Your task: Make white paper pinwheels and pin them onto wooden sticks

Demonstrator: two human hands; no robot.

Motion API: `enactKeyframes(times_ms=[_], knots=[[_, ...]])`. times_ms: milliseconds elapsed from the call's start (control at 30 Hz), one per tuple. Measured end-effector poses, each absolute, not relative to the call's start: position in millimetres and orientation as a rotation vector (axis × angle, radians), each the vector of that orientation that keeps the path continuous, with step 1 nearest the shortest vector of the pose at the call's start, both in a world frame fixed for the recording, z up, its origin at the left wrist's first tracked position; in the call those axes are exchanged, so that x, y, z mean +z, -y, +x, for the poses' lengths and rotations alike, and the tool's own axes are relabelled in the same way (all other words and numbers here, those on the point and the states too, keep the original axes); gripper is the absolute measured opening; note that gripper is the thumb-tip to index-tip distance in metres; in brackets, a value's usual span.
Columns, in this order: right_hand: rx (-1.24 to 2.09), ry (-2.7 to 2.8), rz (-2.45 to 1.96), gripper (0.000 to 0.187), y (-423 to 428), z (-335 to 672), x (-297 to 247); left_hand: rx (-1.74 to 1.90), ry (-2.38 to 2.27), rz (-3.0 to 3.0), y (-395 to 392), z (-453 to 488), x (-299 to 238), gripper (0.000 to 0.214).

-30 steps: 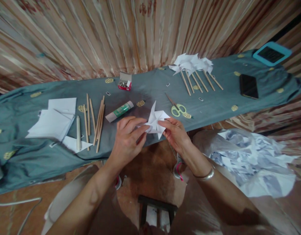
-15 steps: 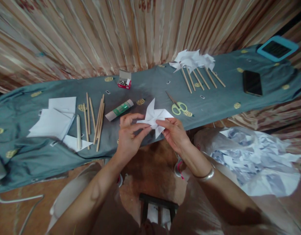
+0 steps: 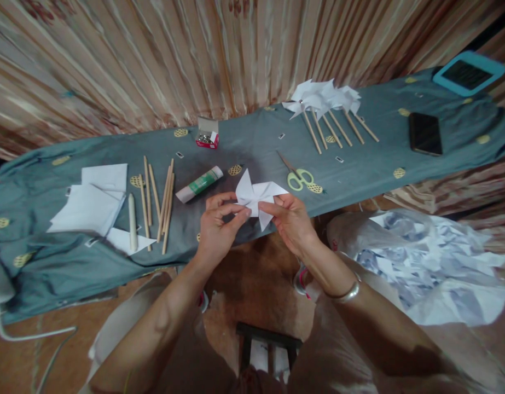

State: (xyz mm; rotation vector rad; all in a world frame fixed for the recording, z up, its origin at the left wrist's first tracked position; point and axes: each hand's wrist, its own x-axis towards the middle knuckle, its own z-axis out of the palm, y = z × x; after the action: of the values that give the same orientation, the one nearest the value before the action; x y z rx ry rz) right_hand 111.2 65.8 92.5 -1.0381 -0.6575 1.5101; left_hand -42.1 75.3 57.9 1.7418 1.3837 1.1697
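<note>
A white paper pinwheel (image 3: 258, 192) with folded, pointed blades is held between both hands over the front edge of the cloth-covered table. My left hand (image 3: 222, 223) pinches its left side between thumb and fingers. On the other side, my right hand (image 3: 292, 219) grips it with the thumb on top and the fingers underneath. Just beyond the left hand lies a green-and-white glue stick (image 3: 199, 184). Scissors (image 3: 299, 176) with light green handles rest beyond the right hand. A small red box (image 3: 207, 139) of metal pins stands open farther back.
Several finished pinwheels on sticks (image 3: 326, 104) lie at the back right, near a phone (image 3: 425, 134) and a blue-framed device (image 3: 469, 74). Loose wooden sticks (image 3: 166, 208), a white pen-like tool (image 3: 132, 221) and paper sheets (image 3: 88, 202) are left. A bag of paper scraps (image 3: 424, 268) sits lower right.
The left blade of the pinwheel, which stuck out toward my left hand, is now folded in under the left thumb. Both hands keep hold of the paper.
</note>
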Motion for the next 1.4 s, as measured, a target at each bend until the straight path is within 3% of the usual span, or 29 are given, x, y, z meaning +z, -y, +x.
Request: enactKeyframes(times_ms=[733, 1200, 1400], knots=[[1.506, 0.712, -1.037, 0.021, -65.1, 110.8, 90.3, 1.128, -1.406, 1.656, -76.5, -40.2, 57.8, 0.008], [1.504, 0.705, -1.076, 0.028, -67.1, 111.0, 84.6, 1.146, -1.356, 1.528, -74.0, -36.5, 61.0, 0.009], [1.495, 0.631, -1.090, 0.039, -69.5, 114.7, 83.8, 1.192, -1.323, 1.594, -76.3, -39.3, 70.7, 0.017]])
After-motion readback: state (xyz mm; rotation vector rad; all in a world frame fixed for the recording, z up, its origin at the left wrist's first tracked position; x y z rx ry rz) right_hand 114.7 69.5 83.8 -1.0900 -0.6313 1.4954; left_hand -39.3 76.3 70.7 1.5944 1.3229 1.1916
